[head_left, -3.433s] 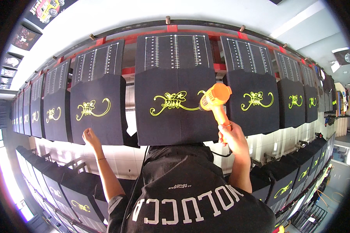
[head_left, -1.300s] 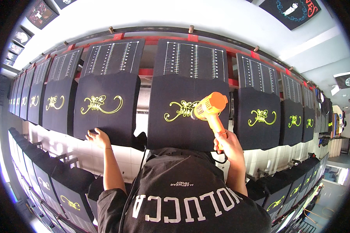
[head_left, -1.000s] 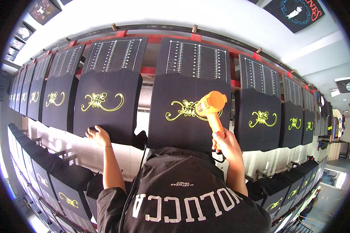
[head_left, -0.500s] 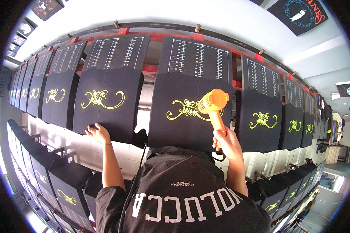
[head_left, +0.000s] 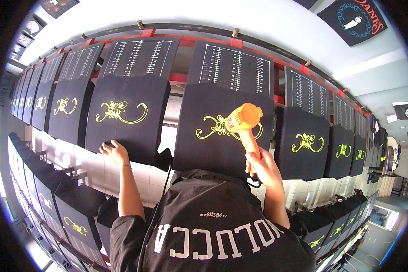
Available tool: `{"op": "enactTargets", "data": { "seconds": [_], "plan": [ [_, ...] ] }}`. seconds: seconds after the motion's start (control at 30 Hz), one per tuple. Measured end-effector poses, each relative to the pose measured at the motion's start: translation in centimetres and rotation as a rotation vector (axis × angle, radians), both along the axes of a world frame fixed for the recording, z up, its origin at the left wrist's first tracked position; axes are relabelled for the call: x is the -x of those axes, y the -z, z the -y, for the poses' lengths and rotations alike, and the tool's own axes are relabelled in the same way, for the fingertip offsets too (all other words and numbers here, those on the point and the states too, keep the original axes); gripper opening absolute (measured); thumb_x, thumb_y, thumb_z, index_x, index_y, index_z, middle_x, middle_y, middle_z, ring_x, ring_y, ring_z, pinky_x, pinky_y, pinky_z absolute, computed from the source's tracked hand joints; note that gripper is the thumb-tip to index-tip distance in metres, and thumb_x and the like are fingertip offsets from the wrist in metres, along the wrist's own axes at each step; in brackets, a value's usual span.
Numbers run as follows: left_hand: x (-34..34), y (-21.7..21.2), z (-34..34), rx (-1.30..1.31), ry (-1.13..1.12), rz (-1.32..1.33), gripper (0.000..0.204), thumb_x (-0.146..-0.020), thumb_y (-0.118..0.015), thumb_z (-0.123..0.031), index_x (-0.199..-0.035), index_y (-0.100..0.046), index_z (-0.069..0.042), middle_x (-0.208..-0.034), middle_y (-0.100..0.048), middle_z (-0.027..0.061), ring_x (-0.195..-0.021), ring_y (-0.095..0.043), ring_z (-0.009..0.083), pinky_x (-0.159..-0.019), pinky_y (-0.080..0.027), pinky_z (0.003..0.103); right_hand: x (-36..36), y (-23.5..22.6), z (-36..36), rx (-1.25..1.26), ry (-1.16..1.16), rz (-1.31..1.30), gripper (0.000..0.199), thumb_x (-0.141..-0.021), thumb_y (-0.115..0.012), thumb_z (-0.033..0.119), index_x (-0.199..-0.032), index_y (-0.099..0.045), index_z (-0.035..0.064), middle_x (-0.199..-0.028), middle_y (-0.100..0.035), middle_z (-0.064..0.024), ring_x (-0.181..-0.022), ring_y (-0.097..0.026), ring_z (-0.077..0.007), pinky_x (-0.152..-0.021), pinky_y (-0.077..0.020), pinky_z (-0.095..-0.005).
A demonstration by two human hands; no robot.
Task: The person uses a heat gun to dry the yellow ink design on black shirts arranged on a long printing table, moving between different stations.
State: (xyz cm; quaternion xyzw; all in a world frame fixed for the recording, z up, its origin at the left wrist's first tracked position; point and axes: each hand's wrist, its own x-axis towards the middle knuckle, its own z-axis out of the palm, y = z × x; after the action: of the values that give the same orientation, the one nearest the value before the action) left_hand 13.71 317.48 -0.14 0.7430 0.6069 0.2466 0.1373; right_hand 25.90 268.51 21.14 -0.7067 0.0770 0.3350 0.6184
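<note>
Over one black shirt [head_left: 213, 153] beside another black shirt [head_left: 129, 131], hides part of the yellow print [head_left: 208, 131] behind an orange heat gun [head_left: 244, 120]. Wraps the right hand [head_left: 264, 167] around the handle [head_left: 249, 144], covering its lower part; holds the left hand [head_left: 116, 153] well apart, empty, at the other shirt's edge, cannot tell if touching.

orange heat gun [head_left: 245, 123]: one; hands [head_left: 116, 153]: two; cloth-covered boards [head_left: 208, 156], front row: at least nine

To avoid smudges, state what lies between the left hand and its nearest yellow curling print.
Head view: only bare black fabric lies between the left hand and that yellow print.
</note>
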Motion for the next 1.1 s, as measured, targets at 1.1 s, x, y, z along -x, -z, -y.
{"op": "enactTargets", "data": {
  "seconds": [1.1],
  "plan": [
    [0.1,0.2,-0.2,-0.029,-0.041,0.020,0.058,-0.095,-0.051,-0.039,-0.141,-0.041,-0.005,-0.151,-0.028,0.0227,-0.138,-0.031,0.0363,-0.110,-0.032,0.046,-1.5,-0.7,-2.9,-0.023,-0.140,0.020,0.028,-0.095,-0.061,0.026,-0.104,-0.055,0.0001,-0.072,-0.058,-0.0010,-0.060,-0.057,-0.0082,-0.050,-0.0454,-0.0220]
  ]
}}
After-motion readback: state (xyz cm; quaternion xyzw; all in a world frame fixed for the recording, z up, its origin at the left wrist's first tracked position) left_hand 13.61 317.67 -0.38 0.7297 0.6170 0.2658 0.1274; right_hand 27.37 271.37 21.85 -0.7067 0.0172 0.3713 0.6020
